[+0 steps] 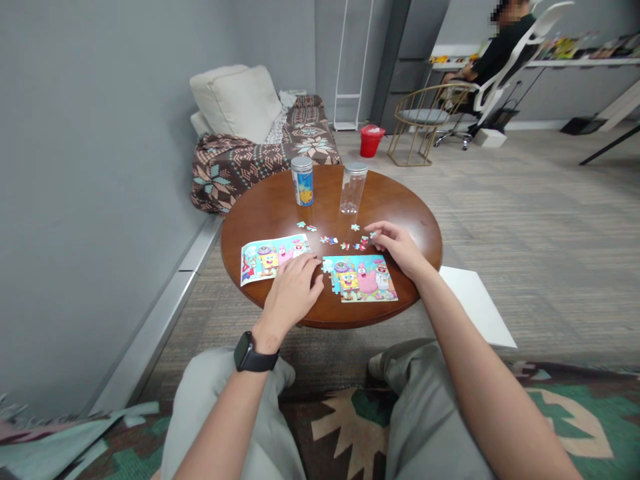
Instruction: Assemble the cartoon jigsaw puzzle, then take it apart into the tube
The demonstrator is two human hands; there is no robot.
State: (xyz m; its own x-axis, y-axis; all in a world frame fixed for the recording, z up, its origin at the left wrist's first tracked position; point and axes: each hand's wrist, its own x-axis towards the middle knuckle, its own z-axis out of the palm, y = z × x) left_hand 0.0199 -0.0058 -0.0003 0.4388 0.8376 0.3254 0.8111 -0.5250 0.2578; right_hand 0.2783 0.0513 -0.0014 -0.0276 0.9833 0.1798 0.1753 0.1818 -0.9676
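1. Although ragged along the left side, seems largely joined as a SpongeBob jigsaw (367, 280), lying on the near part of the round wooden table (253, 210), just right of a printed picture sheet (267, 257).
2. Shows a straight right edge; judging by the matching sheet, lacks chiefly the left end, including the red character printed there.
3. Leaves several loose jigsaw pieces (333, 241) scattered beyond the far edge of the jigsaw, some apparently linked in twos, too small to count surely.
4. Rests the left hand (293, 287) palm down over the near right corner of the sheet, with fingers loosely extended, gripping nothing visible.
5. Bends the right hand (400, 247) over the rightmost loose pieces, with fingers curled; cannot tell whether pinching one.
6. Includes, at the far side of the table, a picture-wrapped canister (303, 183) to the left and a clear lidded jar (353, 191) to the right.
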